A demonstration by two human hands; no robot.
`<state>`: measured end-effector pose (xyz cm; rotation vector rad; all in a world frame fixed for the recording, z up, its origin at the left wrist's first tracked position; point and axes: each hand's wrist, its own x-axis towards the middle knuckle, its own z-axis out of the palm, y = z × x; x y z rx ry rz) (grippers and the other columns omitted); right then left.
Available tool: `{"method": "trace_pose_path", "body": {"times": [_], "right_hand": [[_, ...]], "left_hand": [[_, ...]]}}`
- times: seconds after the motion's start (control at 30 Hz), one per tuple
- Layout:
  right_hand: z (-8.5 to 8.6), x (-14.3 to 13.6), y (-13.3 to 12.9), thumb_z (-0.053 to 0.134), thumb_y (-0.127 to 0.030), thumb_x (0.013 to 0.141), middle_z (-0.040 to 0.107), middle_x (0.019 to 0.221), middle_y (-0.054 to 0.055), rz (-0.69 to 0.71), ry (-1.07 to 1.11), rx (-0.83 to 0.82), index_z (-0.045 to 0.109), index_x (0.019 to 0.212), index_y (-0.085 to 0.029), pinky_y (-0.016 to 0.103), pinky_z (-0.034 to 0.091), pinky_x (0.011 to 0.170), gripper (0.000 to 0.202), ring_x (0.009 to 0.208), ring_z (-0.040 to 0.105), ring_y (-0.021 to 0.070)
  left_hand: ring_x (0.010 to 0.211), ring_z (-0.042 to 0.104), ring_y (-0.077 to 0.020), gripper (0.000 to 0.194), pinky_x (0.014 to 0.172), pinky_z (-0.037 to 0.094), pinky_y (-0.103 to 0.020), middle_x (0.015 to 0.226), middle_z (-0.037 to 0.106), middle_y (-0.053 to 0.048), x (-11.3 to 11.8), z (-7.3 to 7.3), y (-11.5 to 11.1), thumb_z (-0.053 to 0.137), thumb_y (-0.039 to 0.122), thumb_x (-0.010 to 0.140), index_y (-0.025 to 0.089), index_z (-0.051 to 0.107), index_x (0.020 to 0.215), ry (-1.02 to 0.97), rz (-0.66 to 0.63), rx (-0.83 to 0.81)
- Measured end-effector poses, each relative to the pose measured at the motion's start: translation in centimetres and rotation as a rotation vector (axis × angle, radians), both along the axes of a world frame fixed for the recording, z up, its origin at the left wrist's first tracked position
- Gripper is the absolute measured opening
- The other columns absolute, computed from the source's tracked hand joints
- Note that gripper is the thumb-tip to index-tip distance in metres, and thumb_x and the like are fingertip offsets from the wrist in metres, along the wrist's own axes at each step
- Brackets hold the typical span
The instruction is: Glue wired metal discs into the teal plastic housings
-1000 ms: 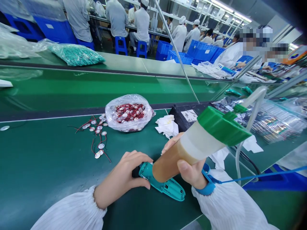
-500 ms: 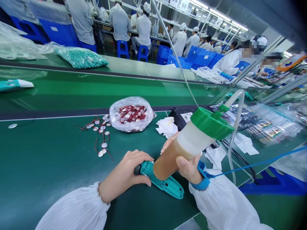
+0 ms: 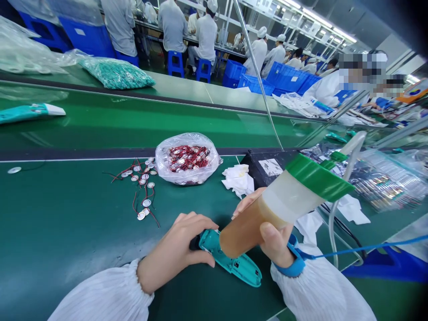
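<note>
My left hand [image 3: 187, 243] grips the dark end of a teal plastic housing [image 3: 245, 269], whose open inner side faces up. My right hand [image 3: 272, 240] is wrapped round a glue dispenser barrel [image 3: 256, 218], a clear cylinder with brown liquid inside and a green cap [image 3: 317, 176]. The barrel slants down to the left over the middle of the housing. Its lower tip and the spot beneath it are hidden from view. From the cap runs a pale air hose [image 3: 334, 223]. A blue wrist strap [image 3: 296, 261] circles my right wrist.
A plastic bag of red-wired discs [image 3: 189, 158] stands behind my hands, with loose wired discs [image 3: 146, 203] to its left. Crumpled tissue [image 3: 239, 178] and a black box [image 3: 264, 165] lie behind the barrel. A teal device [image 3: 31, 112] rests on the green conveyor [image 3: 143, 120].
The barrel and my right hand have shifted slightly right and tilted lower. The housing stays in my left hand. On the conveyor, the teal device has moved right.
</note>
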<state>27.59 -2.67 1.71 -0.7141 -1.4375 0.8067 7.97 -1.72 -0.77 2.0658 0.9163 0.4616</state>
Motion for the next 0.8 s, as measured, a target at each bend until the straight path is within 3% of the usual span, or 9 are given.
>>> {"method": "trace_pose_path", "body": {"times": [0.4, 0.5, 0.8], "right_hand": [[-0.1, 0.1, -0.1, 0.058, -0.047, 0.083, 0.060, 0.074, 0.005, -0.013, -0.008, -0.036, 0.057, 0.104, -0.026, 0.036, 0.050, 0.046, 0.030, 0.059, 0.059, 0.0213], [-0.2, -0.1, 0.0, 0.059, -0.047, 0.081, 0.060, 0.072, 0.004, -0.023, 0.014, -0.024, 0.059, 0.097, -0.026, 0.036, 0.049, 0.045, 0.026, 0.057, 0.058, 0.0208], [0.9, 0.2, 0.4, 0.059, -0.045, 0.083, 0.060, 0.071, 0.006, 0.044, -0.073, -0.015, 0.060, 0.091, -0.023, 0.034, 0.049, 0.046, 0.023, 0.057, 0.059, 0.0197]], "left_hand": [[0.092, 0.056, -0.0196, 0.050, 0.080, 0.036, -0.030, 0.104, 0.067, 0.002, 0.0, -0.2, 0.1, 0.074, 0.051, 0.064, 0.027, 0.059, 0.106, 0.009, 0.000, 0.007], [0.093, 0.056, -0.0194, 0.049, 0.081, 0.036, -0.030, 0.105, 0.066, 0.002, 0.0, -0.1, 0.1, 0.074, 0.050, 0.065, 0.028, 0.059, 0.107, 0.008, 0.001, 0.004], [0.094, 0.056, -0.0185, 0.048, 0.081, 0.035, -0.030, 0.107, 0.066, 0.004, -0.1, -0.1, 0.1, 0.074, 0.048, 0.066, 0.028, 0.058, 0.107, 0.007, -0.013, -0.002]]}}
